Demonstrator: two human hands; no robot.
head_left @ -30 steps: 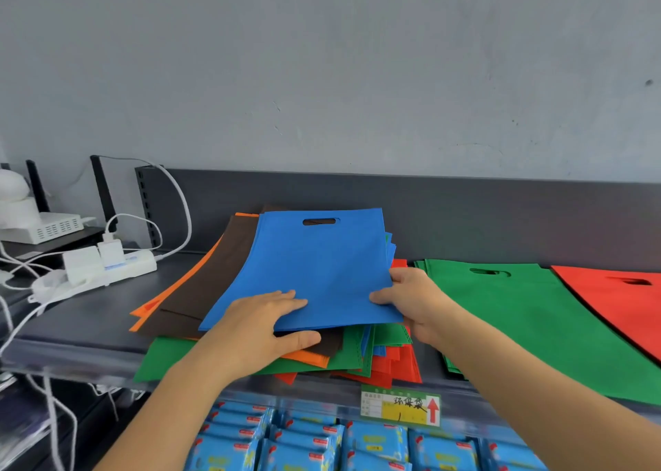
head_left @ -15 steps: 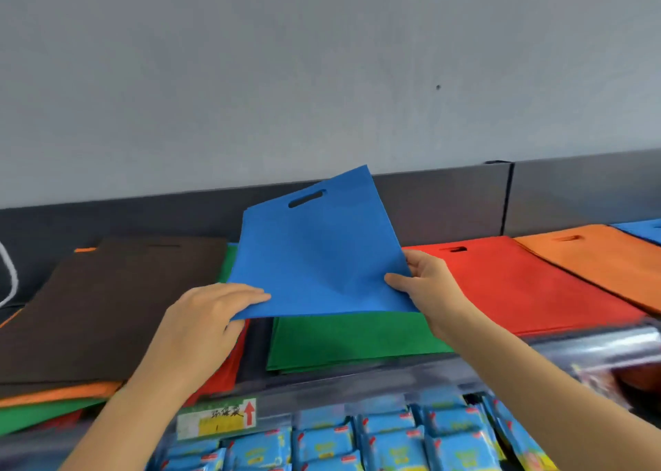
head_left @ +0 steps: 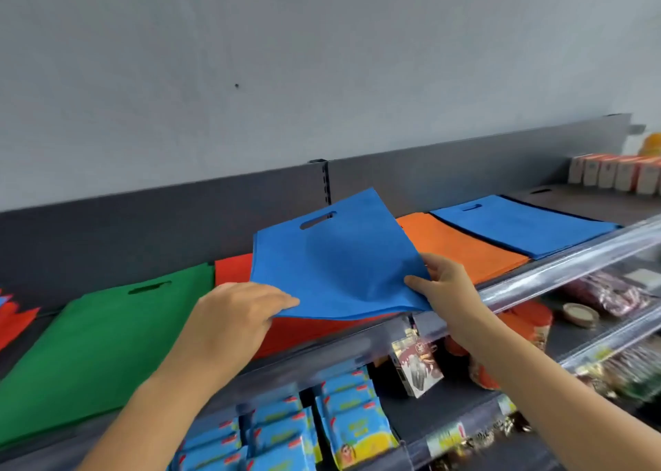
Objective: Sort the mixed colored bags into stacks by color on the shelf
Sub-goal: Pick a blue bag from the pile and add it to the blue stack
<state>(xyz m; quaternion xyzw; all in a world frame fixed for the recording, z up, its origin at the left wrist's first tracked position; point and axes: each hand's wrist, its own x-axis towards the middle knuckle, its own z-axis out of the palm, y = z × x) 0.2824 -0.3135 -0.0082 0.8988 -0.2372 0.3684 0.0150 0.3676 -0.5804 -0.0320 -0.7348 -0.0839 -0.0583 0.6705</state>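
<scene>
I hold a blue bag (head_left: 332, 256) in the air above the shelf, its handle slot pointing away from me. My left hand (head_left: 236, 313) grips its near left corner and my right hand (head_left: 443, 284) pinches its near right corner. Under it lies a red stack (head_left: 232, 272), mostly hidden. A green stack (head_left: 107, 334) lies to the left, an orange stack (head_left: 461, 249) to the right, and a blue stack (head_left: 518, 227) beyond that. A dark bag (head_left: 579, 204) lies past the blue stack.
The grey shelf (head_left: 536, 284) has a clear plastic front rail. Small boxes (head_left: 615, 174) stand at the far right of it. Blue packets (head_left: 343, 420) and other snack goods hang and lie on lower shelves. Loose red bag corners (head_left: 14, 320) show at the far left.
I have carried the blue bag rightward from the mixed pile, past the green stack, to above the red stack. My view has swung right, bringing the orange and blue stacks fully into sight.
</scene>
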